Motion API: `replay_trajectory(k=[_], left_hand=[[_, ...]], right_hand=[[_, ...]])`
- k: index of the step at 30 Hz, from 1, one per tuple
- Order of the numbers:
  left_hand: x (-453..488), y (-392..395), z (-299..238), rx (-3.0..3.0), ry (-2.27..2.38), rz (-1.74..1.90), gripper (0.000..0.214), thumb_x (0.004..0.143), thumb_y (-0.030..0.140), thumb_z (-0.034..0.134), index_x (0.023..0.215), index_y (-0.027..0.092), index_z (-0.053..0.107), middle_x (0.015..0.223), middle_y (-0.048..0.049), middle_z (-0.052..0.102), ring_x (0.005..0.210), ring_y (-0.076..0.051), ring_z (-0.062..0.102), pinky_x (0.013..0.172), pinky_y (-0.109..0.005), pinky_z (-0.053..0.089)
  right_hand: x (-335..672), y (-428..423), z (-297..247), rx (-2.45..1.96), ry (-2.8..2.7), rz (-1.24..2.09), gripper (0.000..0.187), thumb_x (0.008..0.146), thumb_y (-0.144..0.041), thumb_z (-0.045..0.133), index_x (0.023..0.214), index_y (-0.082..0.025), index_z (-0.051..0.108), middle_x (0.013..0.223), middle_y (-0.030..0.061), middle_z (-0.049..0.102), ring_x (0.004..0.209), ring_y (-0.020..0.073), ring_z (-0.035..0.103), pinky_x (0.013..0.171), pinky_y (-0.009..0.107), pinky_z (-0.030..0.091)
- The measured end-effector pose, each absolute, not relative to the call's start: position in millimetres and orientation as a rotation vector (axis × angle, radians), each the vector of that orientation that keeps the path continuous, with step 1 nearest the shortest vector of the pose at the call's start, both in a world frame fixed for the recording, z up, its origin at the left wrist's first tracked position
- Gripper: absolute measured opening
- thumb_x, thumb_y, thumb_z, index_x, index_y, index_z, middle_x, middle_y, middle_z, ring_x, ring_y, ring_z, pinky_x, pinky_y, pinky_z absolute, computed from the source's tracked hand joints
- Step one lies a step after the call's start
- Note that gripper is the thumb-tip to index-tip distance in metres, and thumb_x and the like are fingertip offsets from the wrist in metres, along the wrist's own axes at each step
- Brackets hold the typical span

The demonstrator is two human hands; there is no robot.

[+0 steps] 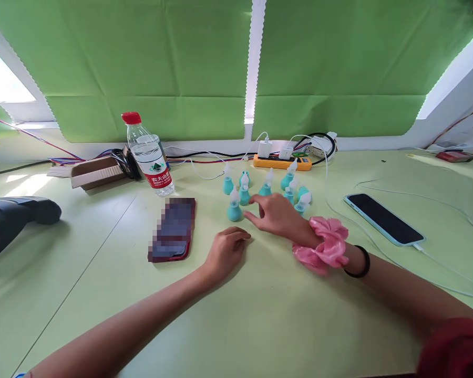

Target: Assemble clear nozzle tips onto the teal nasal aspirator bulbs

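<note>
Several small teal squeeze bulbs with clear pointed tips, resembling nasal aspirators, stand grouped on the table. The nearest nasal aspirator (234, 211) is upright, just left of my right hand (278, 214). Thumb and forefinger of that hand are apart, with a visible gap and nothing between them; its other fingers are partly hidden. Behind it are more aspirators, among them one at the back left (227, 185) and one at the right (301, 205). My left hand (228, 250) rests on the table in front of the group, fingers curled together, with nothing visible in them.
A red-cased phone (173, 231) lies left of my left hand, and a water bottle (150, 157) stands behind it. An orange power strip (283, 162) with chargers sits at the back. A charging phone (384, 218) and white cables lie right. An open cardboard box (96, 173) is far left.
</note>
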State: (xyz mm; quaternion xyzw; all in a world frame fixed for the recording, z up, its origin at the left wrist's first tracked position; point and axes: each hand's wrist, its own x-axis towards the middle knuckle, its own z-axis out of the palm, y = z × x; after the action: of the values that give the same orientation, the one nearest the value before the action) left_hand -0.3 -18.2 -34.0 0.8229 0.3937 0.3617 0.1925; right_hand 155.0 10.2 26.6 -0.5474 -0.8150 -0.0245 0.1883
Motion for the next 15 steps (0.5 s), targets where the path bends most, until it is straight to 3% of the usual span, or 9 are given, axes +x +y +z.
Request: replay_trajectory(k=[4, 9, 15], left_hand=[[1.5, -17.0, -29.4, 2.122, 1.184, 1.024, 0.026, 0.066, 0.0, 0.049, 0.079, 0.014, 0.067, 0.081, -0.0053, 0.067, 0.068, -0.013, 0.062, 0.066, -0.021, 0.05], [1.9, -16.8, -28.2, 2.076, 1.255, 0.981, 0.028, 0.065, 0.002, 0.05, 0.085, 0.015, 0.066, 0.086, -0.0063, 0.066, 0.068, -0.013, 0.061, 0.066, -0.023, 0.05], [2.5, -14.0, -27.4, 1.959, 1.275, 0.965, 0.02, 0.066, 0.006, 0.049, 0.075, 0.014, 0.065, 0.077, -0.0058, 0.065, 0.067, -0.014, 0.06, 0.065, -0.024, 0.05]], right_hand=[[158.4, 4.6, 1.5, -1.719, -2.525, -0.17, 0.033, 0.082, -0.038, 0.042, 0.096, -0.012, 0.055, 0.079, 0.0133, 0.062, 0.068, 0.0256, 0.06, 0.054, 0.03, 0.04], [173.4, -1.1, -12.4, -1.233, -2.538, 0.156, 0.019, 0.081, -0.022, 0.046, 0.096, -0.015, 0.055, 0.087, 0.0083, 0.059, 0.079, 0.0187, 0.057, 0.065, 0.028, 0.044], [186.6, -14.4, -30.8, -0.886, -2.165, 0.507, 0.022, 0.072, -0.008, 0.051, 0.09, -0.017, 0.06, 0.089, 0.006, 0.058, 0.073, 0.0122, 0.056, 0.06, 0.022, 0.047]])
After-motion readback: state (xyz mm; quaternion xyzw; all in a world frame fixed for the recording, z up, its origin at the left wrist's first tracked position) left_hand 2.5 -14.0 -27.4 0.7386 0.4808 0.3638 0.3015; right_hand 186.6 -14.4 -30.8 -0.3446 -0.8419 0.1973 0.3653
